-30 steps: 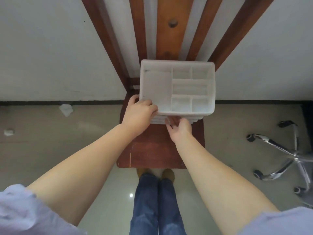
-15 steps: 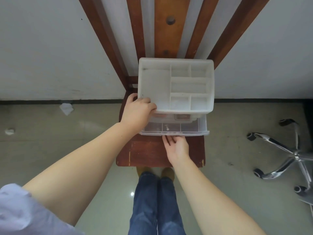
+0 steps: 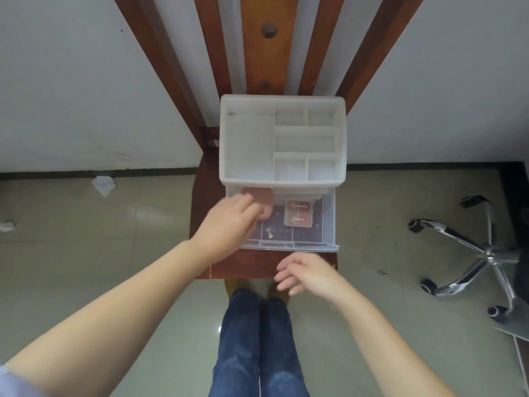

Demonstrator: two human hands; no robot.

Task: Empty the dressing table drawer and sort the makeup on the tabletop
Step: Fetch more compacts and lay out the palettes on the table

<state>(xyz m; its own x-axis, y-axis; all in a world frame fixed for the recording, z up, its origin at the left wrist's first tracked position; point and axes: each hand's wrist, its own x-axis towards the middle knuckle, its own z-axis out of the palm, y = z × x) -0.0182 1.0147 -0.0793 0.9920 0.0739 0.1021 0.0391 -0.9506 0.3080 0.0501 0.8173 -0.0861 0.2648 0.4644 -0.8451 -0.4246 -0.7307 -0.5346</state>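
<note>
Left hand (image 3: 229, 222) reaching into drawer (image 3: 326, 224), grip on compact (image 3: 262, 200) unclear. Right hand (image 3: 307, 272) slack before drawer. Risk: overextended drawer tips out.

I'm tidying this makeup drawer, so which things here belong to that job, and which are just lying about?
Part of the job: open clear drawer, round pink compact, square eyeshadow palette, white organizer, left hand reaching in.

Lying about: crumpled paper, office chair base.
</note>
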